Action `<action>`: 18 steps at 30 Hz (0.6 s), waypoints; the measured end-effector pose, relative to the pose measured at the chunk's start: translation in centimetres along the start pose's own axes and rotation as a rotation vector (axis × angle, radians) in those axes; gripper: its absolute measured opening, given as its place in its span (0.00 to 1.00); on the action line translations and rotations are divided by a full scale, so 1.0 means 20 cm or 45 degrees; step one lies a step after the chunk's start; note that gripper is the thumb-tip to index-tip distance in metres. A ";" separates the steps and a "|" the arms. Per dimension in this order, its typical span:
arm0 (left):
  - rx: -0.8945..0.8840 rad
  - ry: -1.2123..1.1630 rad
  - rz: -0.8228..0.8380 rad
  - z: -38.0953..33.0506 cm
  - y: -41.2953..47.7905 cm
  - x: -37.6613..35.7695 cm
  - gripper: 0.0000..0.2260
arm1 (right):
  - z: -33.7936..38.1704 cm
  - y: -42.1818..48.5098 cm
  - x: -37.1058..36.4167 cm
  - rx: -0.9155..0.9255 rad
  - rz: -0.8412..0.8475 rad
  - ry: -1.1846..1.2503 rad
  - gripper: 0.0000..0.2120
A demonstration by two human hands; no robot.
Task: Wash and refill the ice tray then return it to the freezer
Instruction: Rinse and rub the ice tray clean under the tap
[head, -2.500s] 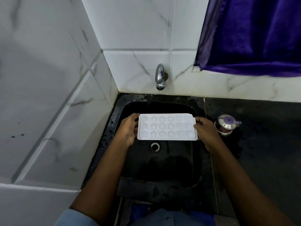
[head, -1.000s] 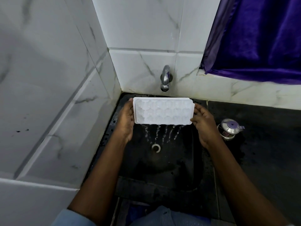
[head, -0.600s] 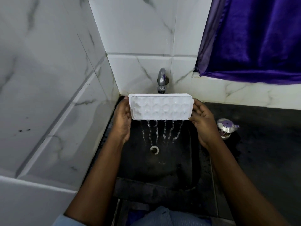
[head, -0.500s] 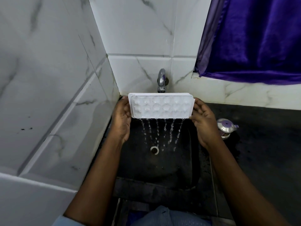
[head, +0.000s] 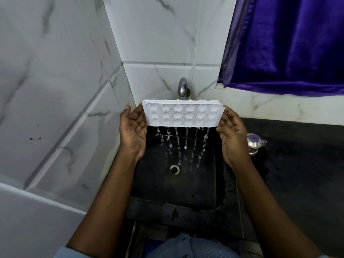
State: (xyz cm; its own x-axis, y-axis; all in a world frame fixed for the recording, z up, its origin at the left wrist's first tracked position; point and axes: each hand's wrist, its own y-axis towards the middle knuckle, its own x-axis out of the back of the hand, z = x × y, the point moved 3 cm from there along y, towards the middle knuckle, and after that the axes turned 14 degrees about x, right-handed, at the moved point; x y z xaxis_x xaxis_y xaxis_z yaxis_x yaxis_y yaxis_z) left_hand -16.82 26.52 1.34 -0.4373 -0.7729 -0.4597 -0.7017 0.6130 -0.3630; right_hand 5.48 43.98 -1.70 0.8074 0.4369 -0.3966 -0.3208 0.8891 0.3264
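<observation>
The white ice tray (head: 183, 113) is tipped up on its long edge over the black sink (head: 178, 183), its shaped cavities facing me. Several thin streams of water fall from its lower edge toward the drain (head: 174, 168). My left hand (head: 133, 131) holds the tray's left end, fingers curved behind it and thumb raised clear. At the right end my right hand (head: 231, 135) holds the tray the same way, thumb near the top corner. The chrome tap (head: 182, 88) sits just behind the tray's top edge; no water shows at its spout.
A small steel pot with a purple-knobbed lid (head: 254, 144) stands on the wet black counter (head: 297, 164) right of the sink. A purple curtain (head: 288, 43) hangs at the upper right. White marble tile walls (head: 55, 108) close in the left and back.
The tray went from flat over the sink to raised and tipped up near the tap, and water now pours out of it. Both hands turned palms inward.
</observation>
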 end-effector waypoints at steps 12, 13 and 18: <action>-0.094 0.117 0.071 -0.04 -0.05 -0.04 0.20 | 0.08 -0.01 -0.04 0.073 0.031 -0.098 0.31; -0.098 0.126 0.077 -0.04 -0.05 -0.04 0.19 | 0.09 -0.02 -0.06 0.076 0.036 -0.106 0.31; -0.124 0.123 0.098 -0.04 -0.06 -0.04 0.17 | 0.11 -0.02 -0.08 0.095 0.081 -0.148 0.31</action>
State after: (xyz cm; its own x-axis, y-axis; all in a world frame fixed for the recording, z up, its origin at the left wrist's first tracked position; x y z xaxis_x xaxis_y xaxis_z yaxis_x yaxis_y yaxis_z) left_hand -16.11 26.31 2.88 -0.5408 -0.7393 -0.4013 -0.7133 0.6559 -0.2471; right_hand 5.43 42.65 0.72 0.8400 0.4694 -0.2722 -0.3390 0.8457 0.4121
